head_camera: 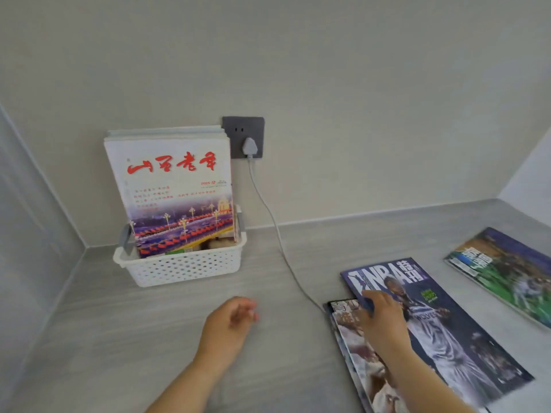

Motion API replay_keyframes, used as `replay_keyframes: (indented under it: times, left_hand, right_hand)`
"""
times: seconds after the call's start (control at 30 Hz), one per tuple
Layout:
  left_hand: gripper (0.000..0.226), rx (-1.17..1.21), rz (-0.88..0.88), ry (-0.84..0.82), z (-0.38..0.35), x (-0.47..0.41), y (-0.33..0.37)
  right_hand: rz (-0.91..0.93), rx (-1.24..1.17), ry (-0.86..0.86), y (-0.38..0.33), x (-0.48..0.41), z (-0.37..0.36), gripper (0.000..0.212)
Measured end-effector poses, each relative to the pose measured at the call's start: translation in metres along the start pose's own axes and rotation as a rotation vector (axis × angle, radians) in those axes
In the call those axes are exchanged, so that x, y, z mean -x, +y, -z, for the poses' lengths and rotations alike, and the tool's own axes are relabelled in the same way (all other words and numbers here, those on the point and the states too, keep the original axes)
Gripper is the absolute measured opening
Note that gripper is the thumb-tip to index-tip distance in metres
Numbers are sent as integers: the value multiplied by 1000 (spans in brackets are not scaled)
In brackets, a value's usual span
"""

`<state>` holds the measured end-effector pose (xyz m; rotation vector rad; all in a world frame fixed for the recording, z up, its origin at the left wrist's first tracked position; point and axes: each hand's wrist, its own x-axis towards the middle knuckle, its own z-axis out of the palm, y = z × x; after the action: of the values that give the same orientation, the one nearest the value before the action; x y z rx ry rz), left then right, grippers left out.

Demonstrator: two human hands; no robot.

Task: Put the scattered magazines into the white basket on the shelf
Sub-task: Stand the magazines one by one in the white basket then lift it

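A white perforated basket (185, 268) stands at the back left of the grey shelf, against the wall. Several magazines stand upright in it; the front one (176, 189) is white with red characters. A dark NBA magazine (441, 329) lies flat at the right, overlapping another magazine (354, 353) beneath it. My right hand (380, 318) rests on the NBA magazine's left edge, fingers curled at that edge. My left hand (231, 323) hovers over the shelf in front of the basket, fingers loosely curled, holding nothing. A green magazine (507, 272) lies further right.
A grey wall socket (244, 137) holds a white plug just right of the basket's magazines. Its white cable (275, 231) runs down across the shelf and under the two overlapping magazines. Side walls close in the shelf on the left and right.
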<state>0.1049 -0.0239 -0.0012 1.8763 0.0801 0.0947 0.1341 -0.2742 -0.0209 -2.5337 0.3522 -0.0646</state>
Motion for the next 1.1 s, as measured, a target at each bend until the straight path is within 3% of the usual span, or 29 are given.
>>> replay_keyframes:
  times: [0.13,0.33,0.6,0.7,0.87,0.93,1.0,1.1]
  left_hand:
    - [39,-68,74,-167,-40,27,-8]
    - [39,-190,78,-233,-96,42,-4]
    - [17,-386,-11,-227,-176,38,23]
    - [46,-508,17,-265,-205,34,25]
    - [71,-896,92,-354,-249,20,27]
    - [76,-874,156,-354,-263,15,32]
    - [74,-710,244,-233,-273,11,39]
    - [32,-224,383,42,-275,3,48]
  right_hand:
    - [-137,175,14,73,12,24,39]
    - [-277,300,93,138,15,51,46]
    - [-177,315,-9,174,4,53,53]
    - [-167,294,5,180,4,50,54]
    - [-152,269,8,186,1,48,55]
    - [-149,271,1,184,1,46,56]
    - [-155,264,-6,186,1,46,57]
    - [-158,251,-14,187,0,44,58]
